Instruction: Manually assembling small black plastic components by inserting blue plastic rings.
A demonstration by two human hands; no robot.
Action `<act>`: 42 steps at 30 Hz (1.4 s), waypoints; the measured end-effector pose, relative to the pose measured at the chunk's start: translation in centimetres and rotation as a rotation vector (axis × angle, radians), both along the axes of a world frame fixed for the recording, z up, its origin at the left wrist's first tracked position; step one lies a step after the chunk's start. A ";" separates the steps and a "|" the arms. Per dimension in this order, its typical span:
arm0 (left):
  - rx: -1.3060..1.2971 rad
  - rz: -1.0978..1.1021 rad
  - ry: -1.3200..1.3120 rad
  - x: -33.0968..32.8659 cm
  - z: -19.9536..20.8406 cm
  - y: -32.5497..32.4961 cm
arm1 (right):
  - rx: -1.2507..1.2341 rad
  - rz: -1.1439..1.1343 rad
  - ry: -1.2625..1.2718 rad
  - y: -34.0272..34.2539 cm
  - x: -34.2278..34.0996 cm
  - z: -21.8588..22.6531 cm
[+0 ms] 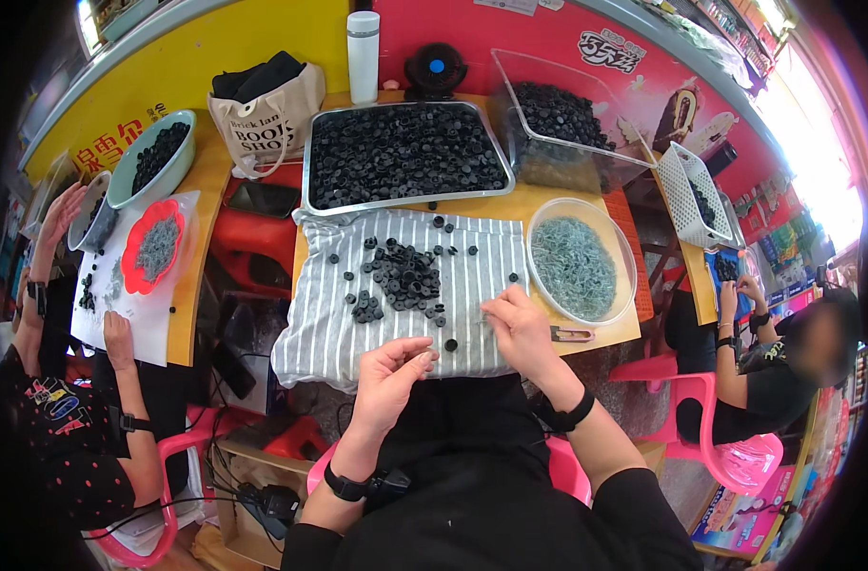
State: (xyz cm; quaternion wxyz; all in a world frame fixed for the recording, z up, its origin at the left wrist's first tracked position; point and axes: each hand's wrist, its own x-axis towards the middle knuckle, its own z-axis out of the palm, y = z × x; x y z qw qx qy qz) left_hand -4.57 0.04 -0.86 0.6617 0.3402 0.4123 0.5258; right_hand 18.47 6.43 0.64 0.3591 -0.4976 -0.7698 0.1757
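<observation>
My left hand (388, 379) is over the near edge of a grey-and-white striped cloth (310, 319), thumb and fingertips pressed together. To its right, my right hand (522, 333) hovers above the cloth in a pinch, its fingertips pointing left. Whatever either pinch holds is too small to make out. A loose pile of small round black parts (407, 278) lies on the cloth, with strays around it, and one black part (450, 344) sits between my hands. Beyond my right hand stands a round clear tub (628, 249) of thin, translucent greyish pieces (572, 266). A small reddish-handled tool (573, 334) rests beside the tub.
Behind the cloth are a metal tray (309, 162) heaped with black parts and a clear bin (634, 152) with more. A white bottle (363, 57), small fan (436, 68) and canvas bag (263, 124) line the back. People work at tables on both sides.
</observation>
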 end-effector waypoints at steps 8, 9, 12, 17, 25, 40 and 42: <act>-0.023 -0.041 0.030 0.5 0.2 -0.2 | 0.002 0.071 -0.194 0.5 0.4 0.2; -0.023 -0.041 0.032 0.5 0.2 -0.2 | 0.002 0.070 -0.191 0.4 0.3 0.5; -0.029 -0.035 0.034 0.5 0.1 -0.2 | 0.003 0.104 -0.191 0.1 0.1 0.9; -0.020 -0.043 0.057 0.8 0.0 -0.1 | 0.143 0.104 -0.292 -0.1 -0.2 0.1; 0.021 -0.002 0.154 1.1 -0.2 -0.1 | -0.047 -0.019 0.300 0.2 -0.1 -0.2; 0.560 0.221 0.929 1.7 0.4 3.0 | -0.213 0.050 0.525 -1.2 -3.4 -0.5; 0.558 0.226 0.924 1.9 0.1 2.9 | -0.131 0.109 0.497 -0.4 -4.2 -1.1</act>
